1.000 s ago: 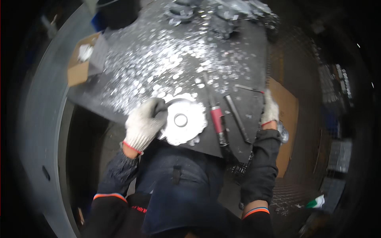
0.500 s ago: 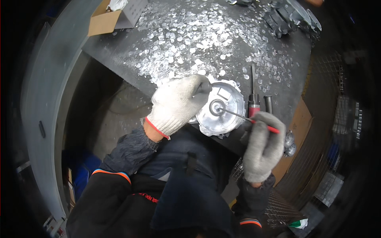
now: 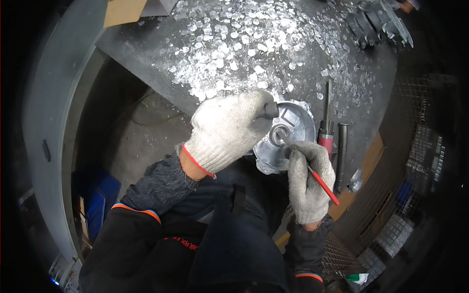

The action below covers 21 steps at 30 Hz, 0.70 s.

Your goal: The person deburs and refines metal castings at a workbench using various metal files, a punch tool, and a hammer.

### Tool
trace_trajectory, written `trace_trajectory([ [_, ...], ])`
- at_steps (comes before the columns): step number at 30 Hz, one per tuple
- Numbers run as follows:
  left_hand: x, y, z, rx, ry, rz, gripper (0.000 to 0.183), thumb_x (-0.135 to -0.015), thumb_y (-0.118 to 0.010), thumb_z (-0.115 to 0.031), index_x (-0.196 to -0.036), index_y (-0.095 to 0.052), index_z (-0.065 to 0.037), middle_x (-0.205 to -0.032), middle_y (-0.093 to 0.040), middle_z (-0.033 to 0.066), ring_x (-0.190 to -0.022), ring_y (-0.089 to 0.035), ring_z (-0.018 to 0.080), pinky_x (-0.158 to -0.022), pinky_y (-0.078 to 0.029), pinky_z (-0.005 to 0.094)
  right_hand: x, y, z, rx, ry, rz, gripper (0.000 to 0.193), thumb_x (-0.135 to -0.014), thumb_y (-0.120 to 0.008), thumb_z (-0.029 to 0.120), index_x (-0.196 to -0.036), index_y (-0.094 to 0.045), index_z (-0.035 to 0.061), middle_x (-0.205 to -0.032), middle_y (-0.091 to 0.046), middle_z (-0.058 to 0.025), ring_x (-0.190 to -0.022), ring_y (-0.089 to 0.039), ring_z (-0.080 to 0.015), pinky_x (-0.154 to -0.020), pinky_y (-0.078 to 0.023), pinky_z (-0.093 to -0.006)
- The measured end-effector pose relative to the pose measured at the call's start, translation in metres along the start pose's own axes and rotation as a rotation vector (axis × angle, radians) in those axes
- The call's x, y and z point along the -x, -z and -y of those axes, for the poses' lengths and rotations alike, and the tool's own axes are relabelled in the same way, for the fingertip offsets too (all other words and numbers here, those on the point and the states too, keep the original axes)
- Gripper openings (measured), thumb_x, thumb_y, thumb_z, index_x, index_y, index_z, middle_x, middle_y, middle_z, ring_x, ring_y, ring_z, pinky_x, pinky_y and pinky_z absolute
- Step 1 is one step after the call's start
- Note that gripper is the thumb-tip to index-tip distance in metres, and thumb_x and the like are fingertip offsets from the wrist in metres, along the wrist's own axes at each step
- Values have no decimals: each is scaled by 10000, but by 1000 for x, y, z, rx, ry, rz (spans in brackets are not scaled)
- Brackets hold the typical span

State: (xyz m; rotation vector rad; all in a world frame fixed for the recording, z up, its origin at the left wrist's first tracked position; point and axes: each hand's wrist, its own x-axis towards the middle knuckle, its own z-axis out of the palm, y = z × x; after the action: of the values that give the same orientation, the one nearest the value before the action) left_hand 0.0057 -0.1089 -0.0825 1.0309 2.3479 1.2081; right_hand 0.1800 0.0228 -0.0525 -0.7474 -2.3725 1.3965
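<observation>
In white knit gloves, both my hands work close to a round silver metal casting (image 3: 304,116) at the table's near edge. My left hand (image 3: 227,129) overlaps its left side, fingers closed round a dark cylindrical piece whose blunt end (image 3: 271,110) pokes out by the thumb; the rest is hidden. My right hand (image 3: 311,180) pinches a thin tool with a red handle (image 3: 323,188), the handle slanting down to the right. The tool's tip is hidden by the fingers, near the ringed hole (image 3: 280,135) in the casting's middle.
Right of the casting lie a red-gripped tool (image 3: 326,139) with a long flat blade and a dark metal tube (image 3: 342,151). Flat silver scraps (image 3: 229,49) litter the table. More castings (image 3: 373,24), another person's hand (image 3: 407,6) and a cardboard box (image 3: 124,12) are at the far side.
My right hand has come left over the casting's lower right, and the red handle now points more steeply down. The dark piece shows further out of my left fist. The view has shifted slightly.
</observation>
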Motion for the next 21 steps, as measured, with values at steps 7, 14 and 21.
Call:
trace_trajectory([
  [7, -1, 0, -5, 36, 38, -1, 209, -878, -743, -83, -1085, -724, -104, -891, -754, 57, -814, -764, 256, -738, -591, 356, -2, 4, 3, 26, -20, 25, 108, -1041, -639, 22, -1103, -684, -55, -936, -747, -146, -832, -718, -169, -782, -578, -325],
  [14, 0, -1, -3, 7, 28, -9, 217, -898, -739, -92, -1114, -725, -106, -880, -745, 61, -801, -752, 252, -746, -592, 354, 3, -2, 11, -231, -119, -35, 138, -1075, -612, 41, -1164, -674, -44, -984, -749, -128, -857, -700, -148, -796, -572, -301],
  [21, 0, 1, -3, 34, 72, 53, 220, -909, -746, -128, -1127, -727, -118, -891, -743, 55, -810, -750, 251, -747, -585, 357, 1, -1, 9, -196, -118, 35, 155, -1071, -616, 60, -1165, -670, -51, -968, -743, -122, -871, -695, -148, -814, -566, -308],
])
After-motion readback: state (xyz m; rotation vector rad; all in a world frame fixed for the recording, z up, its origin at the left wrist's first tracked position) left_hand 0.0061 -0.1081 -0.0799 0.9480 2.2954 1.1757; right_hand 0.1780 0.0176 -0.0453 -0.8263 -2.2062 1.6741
